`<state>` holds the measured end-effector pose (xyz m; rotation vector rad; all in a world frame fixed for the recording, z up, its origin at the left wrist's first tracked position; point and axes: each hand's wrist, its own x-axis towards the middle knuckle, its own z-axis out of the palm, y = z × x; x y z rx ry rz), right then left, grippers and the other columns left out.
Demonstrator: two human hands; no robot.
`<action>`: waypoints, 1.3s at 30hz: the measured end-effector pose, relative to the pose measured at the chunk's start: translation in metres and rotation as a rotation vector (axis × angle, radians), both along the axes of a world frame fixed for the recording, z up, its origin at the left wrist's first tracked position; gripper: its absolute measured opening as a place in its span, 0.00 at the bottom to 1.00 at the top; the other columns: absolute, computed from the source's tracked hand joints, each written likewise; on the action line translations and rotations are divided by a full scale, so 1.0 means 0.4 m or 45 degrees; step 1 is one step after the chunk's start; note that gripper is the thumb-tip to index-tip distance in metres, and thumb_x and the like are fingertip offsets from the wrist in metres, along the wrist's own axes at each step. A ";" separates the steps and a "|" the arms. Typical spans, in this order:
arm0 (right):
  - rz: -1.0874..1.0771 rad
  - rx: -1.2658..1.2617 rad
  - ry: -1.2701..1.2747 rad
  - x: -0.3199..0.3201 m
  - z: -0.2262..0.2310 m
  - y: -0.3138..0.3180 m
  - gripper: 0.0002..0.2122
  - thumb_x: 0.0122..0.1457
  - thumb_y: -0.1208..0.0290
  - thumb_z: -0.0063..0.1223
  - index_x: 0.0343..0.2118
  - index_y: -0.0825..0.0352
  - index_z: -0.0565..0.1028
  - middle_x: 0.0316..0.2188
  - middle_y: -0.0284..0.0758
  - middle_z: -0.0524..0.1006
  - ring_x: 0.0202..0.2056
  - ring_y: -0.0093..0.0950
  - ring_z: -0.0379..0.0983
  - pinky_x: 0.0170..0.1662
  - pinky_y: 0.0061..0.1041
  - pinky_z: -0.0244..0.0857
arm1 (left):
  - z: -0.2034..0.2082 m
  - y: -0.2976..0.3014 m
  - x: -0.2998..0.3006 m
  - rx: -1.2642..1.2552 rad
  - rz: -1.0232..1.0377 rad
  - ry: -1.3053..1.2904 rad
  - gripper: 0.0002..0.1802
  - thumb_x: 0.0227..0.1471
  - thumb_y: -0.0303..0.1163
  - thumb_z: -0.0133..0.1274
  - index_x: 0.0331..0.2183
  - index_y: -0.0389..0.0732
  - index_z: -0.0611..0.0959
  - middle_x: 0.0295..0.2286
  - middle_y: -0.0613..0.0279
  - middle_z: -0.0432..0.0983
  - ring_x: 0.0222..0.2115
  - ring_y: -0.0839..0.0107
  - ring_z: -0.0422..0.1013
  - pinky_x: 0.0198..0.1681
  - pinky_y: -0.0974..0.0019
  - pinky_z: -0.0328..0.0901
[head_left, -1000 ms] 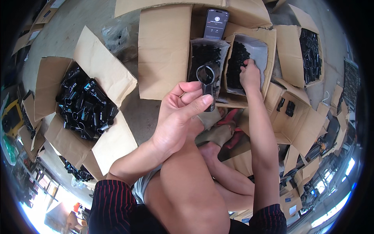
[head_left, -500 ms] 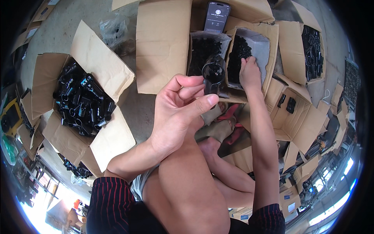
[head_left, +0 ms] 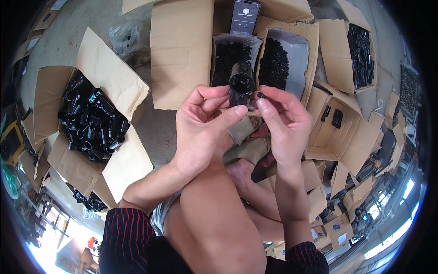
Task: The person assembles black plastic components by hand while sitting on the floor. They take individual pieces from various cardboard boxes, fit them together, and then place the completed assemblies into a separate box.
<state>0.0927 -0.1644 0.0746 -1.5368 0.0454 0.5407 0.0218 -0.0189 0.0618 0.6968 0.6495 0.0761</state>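
My left hand [head_left: 205, 114] grips a black plastic part with a round, ring-like end [head_left: 241, 82], held upright by its lower portion between thumb and fingers. Close beside it, my right hand [head_left: 285, 121] pinches a small black piece [head_left: 260, 95] between thumb and fingertip, just right of the ring part. Behind the hands are two grey trays of small black pieces: the left tray [head_left: 259, 41] lies partly behind the ring part, and the right tray [head_left: 299, 50] has its pieces [head_left: 274, 61] heaped along its left side.
A phone [head_left: 244, 18] leans at the back of the cardboard box [head_left: 180, 55] around the trays. At left, an open carton holds many black plastic parts [head_left: 93, 121]. On the right stand a carton of black parts [head_left: 360, 57] and another with two black pieces [head_left: 336, 118].
My right hand has come out of the right tray, toward me and left, and now holds a small black piece beside the ring part. My left hand keeps its grip.
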 end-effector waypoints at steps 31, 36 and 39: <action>0.015 -0.227 -0.215 -0.024 -0.002 0.023 0.08 0.60 0.81 0.62 0.43 0.74 0.80 0.36 0.34 0.82 0.35 0.17 0.79 0.38 0.15 0.72 | -0.004 -0.005 -0.002 0.014 0.025 0.018 0.19 0.49 0.12 0.63 0.42 0.35 0.76 0.42 0.55 0.82 0.43 0.77 0.75 0.46 0.72 0.71; 0.032 -0.285 -0.245 -0.025 -0.015 0.029 0.06 0.62 0.76 0.61 0.38 0.72 0.79 0.32 0.32 0.81 0.29 0.15 0.74 0.30 0.15 0.66 | -0.009 -0.011 -0.006 0.098 0.043 -0.022 0.18 0.51 0.12 0.61 0.42 0.38 0.76 0.39 0.58 0.82 0.38 0.78 0.76 0.43 0.74 0.72; 0.122 -0.477 -0.356 -0.022 -0.026 0.028 0.06 0.64 0.73 0.59 0.35 0.71 0.77 0.28 0.33 0.78 0.27 0.18 0.72 0.30 0.18 0.65 | -0.007 -0.012 -0.004 0.118 0.026 -0.005 0.18 0.51 0.12 0.61 0.41 0.39 0.76 0.38 0.60 0.82 0.37 0.80 0.75 0.42 0.75 0.70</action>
